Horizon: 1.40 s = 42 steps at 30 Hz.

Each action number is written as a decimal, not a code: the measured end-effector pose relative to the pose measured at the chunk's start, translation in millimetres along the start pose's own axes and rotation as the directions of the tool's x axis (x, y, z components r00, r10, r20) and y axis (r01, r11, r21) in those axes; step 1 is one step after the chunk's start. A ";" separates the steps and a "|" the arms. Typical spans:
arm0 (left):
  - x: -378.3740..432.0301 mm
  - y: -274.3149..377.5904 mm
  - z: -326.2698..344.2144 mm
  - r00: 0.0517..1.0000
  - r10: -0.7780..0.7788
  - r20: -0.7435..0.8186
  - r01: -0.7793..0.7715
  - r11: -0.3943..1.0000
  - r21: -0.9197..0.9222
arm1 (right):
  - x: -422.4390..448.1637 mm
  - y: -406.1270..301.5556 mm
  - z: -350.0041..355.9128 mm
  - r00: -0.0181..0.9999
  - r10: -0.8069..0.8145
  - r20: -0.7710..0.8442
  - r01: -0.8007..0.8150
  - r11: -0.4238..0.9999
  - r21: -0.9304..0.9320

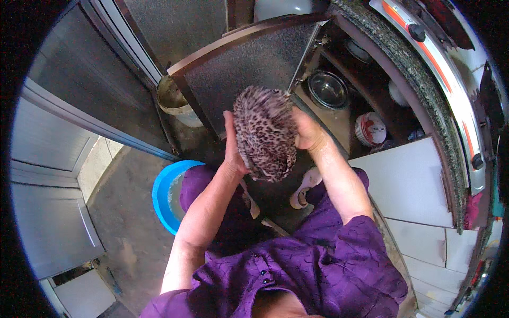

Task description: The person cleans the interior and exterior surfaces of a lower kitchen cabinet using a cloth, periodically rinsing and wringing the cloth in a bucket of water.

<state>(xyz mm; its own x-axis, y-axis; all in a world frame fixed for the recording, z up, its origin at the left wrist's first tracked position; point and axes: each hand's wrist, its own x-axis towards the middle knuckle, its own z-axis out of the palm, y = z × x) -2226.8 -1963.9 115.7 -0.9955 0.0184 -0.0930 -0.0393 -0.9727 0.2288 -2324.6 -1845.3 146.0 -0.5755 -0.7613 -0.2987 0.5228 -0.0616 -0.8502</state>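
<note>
A bunched leopard-print cloth [265, 133], brown and cream with dark spots, is held up in front of me. It looks blurred, and whether it wraps something is hidden. My left hand [234, 149] grips its left side, thumb up along the edge. On the opposite side my right hand [309, 129] holds it, the fingers partly hidden behind it. Beyond the cloth stands a swung-out cabinet door [242, 59] with a dark textured panel. To the right, the open cabinet holds a round glass or metal bowl [328, 90] and a stack of red-and-white bowls [370, 128].
A blue basin [161, 198] of cloudy water sits on the floor by my left knee. Behind the door's left edge is a white bucket [187, 113]. A granite countertop edge [431, 99] curves along the right, under a stove front [445, 83]. A white door [409, 179] hangs below.
</note>
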 end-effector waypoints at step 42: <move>8.6 91.5 -22.7 0.669 0.739 -0.081 -0.590 0.594 0.547 | 100.9 60.0 104.1 0.595 -0.804 0.017 0.676 0.489 -0.551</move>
<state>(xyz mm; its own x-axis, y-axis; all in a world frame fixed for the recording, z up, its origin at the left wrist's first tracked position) -2237.0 -2057.9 113.9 -0.6877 -0.7255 0.0286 0.5170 -0.4616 0.7208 -2285.8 -1993.0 110.0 -0.7520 -0.4143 0.5128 -0.4798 -0.1894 -0.8567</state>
